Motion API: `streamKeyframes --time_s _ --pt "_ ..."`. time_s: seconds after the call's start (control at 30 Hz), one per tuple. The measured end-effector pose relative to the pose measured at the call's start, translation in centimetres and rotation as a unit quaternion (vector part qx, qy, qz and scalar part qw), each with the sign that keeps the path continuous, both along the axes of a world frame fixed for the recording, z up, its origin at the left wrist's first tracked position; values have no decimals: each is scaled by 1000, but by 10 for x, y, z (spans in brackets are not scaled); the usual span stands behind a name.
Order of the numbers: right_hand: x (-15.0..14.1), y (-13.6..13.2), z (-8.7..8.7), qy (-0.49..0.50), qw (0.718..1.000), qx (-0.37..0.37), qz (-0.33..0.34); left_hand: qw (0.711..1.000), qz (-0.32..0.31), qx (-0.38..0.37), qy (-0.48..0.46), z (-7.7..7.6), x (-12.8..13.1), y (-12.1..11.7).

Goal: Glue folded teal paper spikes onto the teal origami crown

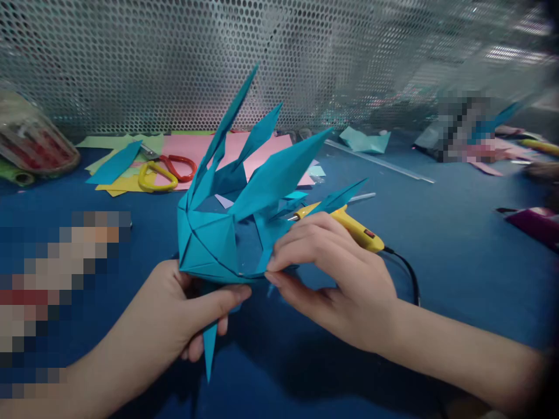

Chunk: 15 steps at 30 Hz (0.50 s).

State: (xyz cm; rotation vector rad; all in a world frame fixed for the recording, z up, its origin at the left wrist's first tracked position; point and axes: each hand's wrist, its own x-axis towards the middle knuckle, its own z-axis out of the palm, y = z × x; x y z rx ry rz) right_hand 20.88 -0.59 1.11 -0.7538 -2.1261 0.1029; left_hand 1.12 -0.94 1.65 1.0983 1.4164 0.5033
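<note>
A teal folded-paper model [218,233] with several long pointed spikes is held above the blue table [458,256]. My left hand [183,314] grips its underside, thumb along the lower edge, fingers curled beneath, with one spike pointing down past them. My right hand [332,273] pinches the model's right edge between thumb and fingers. A yellow glue gun [358,230] with a black cord lies on the table just behind my right hand, not held.
Yellow-handled scissors [155,174] and red-handled scissors [181,166] lie on pink and green paper sheets [196,145] at the back left. A perforated metal screen [279,58] closes the back. Teal scraps [364,139], a clear ruler [379,163] and a purple object [535,224] lie to the right.
</note>
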Motion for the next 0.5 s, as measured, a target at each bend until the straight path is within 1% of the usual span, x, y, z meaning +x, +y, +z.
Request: streamKeyframes --time_s 0.07,0.17,0.27,0.33,0.37,0.43,0.5 --pt "1 2 0 12 1000 22 1 1000 -3 -5 10 1 1 1" --pt "4 4 -1 32 999 35 -3 1000 11 -14 23 4 3 3" --pt "10 6 -5 99 994 42 -15 999 20 -32 35 6 3 4" --pt "13 7 -6 147 988 50 -19 998 27 -33 40 7 2 4" --pt "15 6 -6 156 986 53 -17 998 27 -30 41 7 1 3" --pt "16 4 -3 116 992 53 -7 999 21 -22 36 7 1 2" --pt "16 1 -1 25 998 58 -7 999 9 -17 28 7 0 1"
